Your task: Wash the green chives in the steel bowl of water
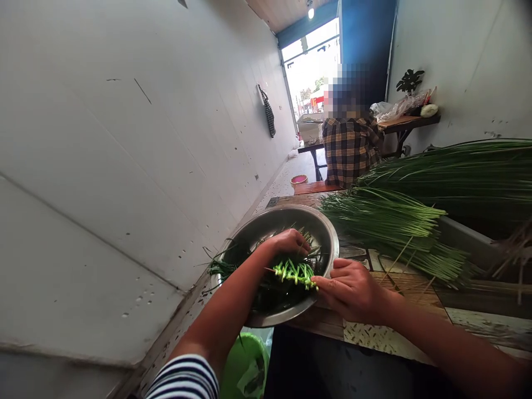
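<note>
My right hand (353, 291) pinches one end of a skewer of chives (294, 272), held over the near side of a metal bowl (272, 320). Green and whitish stalks are folded along the thin stick, and its pointed end sticks out to the left. My left hand (291, 243) reaches into the bowl with curled fingers. Its fingertips are hidden, so what they grip cannot be made out. More chive skewers (315, 250) lie in the bowl near that hand. Dark green leaves (222, 267) hang over the bowl's left rim.
Bundles of chives (399, 213) lie on the wood-patterned table (407, 285) to the right, with loose sticks (397, 259) beside them. A green bucket (245, 366) stands below the bowl. A person in a plaid shirt (351, 149) sits farther back. A white wall (124, 166) runs along the left.
</note>
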Tool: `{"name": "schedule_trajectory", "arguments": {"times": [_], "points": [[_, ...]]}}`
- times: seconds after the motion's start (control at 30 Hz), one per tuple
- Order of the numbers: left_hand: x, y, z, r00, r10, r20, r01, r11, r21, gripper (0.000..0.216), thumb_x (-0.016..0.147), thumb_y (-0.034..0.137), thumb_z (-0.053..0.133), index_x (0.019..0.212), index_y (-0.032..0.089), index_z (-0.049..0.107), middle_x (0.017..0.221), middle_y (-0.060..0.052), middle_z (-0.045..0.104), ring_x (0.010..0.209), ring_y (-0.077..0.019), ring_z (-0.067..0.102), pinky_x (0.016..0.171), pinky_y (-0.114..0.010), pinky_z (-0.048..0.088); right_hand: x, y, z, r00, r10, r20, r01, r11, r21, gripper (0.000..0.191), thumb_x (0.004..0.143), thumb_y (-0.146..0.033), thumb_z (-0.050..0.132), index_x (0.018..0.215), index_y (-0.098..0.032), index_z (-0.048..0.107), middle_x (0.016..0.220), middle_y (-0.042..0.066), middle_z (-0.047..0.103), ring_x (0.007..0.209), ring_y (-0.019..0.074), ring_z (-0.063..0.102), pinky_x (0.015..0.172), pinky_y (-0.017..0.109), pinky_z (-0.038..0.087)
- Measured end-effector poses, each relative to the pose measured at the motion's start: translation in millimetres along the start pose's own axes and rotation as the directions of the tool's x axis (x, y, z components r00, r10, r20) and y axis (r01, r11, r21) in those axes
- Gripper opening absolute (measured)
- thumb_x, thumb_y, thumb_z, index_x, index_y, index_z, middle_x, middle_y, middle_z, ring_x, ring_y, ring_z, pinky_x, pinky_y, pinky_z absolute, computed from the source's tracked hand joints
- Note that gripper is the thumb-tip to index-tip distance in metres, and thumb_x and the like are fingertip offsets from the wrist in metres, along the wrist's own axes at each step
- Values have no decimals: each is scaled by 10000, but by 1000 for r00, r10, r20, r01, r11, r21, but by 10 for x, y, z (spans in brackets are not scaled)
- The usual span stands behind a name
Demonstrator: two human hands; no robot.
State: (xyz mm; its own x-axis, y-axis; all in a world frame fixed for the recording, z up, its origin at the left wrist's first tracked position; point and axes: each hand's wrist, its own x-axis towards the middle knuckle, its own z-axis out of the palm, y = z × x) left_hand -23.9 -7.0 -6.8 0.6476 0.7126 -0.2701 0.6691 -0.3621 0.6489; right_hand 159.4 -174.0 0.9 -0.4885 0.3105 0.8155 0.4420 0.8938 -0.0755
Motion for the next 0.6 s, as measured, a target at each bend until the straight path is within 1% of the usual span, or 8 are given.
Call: {"name": "schedule_trajectory", "arguments": {"times": [0.07,0.13,0.17,0.23,0.27,0.33,0.43,0.6], "points": [[12,-46,-6,995,-27,-96,20,997,-75,190,573,263,754,746,183,767,632,-19,689,559,-127,563,547,-223,417,-16,41,16,993,120,-15,-119,992,45,177,851,-129,506,942,-142,658,501,-39,563,440,77,449,546,256,368],[18,-61,-29,965,-67,-253,14,979,-203,211,605,292,739,768,160,764,656,-36,698,561,-129,571,565,-234,440,-44,110,23,939,343,-35,-340,937,76,186,857,-187,515,917,-150,688,536,-14,599,466,88,490,558,253,393],[15,-56,-45,942,-83,-324,-6,964,-266,238,627,312,726,799,151,762,697,-48,710,585,-134,588,591,-241,459,-60,155,21,881,471,-46,-466,880,88,199,857,-221,522,912,-149,699,557,-1,620,483,98,513,556,250,403],[3,-25,-75,904,-84,-419,-74,935,-348,300,667,349,702,881,146,756,806,-68,730,668,-150,623,665,-258,489,-86,261,6,732,680,-33,-672,730,125,246,853,-287,525,915,-144,716,608,20,660,515,119,551,532,244,414],[-5,-3,-85,893,-67,-444,-112,924,-366,323,680,360,694,917,148,751,855,-73,734,714,-156,636,704,-264,497,-94,317,-5,663,749,-5,-740,656,150,274,852,-311,516,921,-144,722,641,27,680,533,128,570,520,241,418],[-17,45,-93,885,-31,-465,-166,911,-377,336,688,367,690,944,157,747,911,-71,734,781,-166,647,764,-274,502,-98,421,-30,574,816,67,-808,551,209,316,847,-339,495,925,-145,731,715,35,715,581,145,609,527,238,441],[-19,108,-79,870,-4,-494,-206,906,-371,297,684,356,694,906,167,754,904,-62,737,820,-176,655,799,-283,503,-84,522,-61,519,847,120,-842,481,245,342,819,-362,502,918,-139,741,773,43,736,631,162,635,549,237,461],[-10,195,-48,818,-21,-574,-253,884,-392,258,669,327,706,863,166,758,885,-59,739,835,-184,664,829,-293,502,-52,546,-94,515,847,131,-848,482,218,355,795,-378,510,900,-143,756,715,36,721,557,138,588,495,224,419]]}}
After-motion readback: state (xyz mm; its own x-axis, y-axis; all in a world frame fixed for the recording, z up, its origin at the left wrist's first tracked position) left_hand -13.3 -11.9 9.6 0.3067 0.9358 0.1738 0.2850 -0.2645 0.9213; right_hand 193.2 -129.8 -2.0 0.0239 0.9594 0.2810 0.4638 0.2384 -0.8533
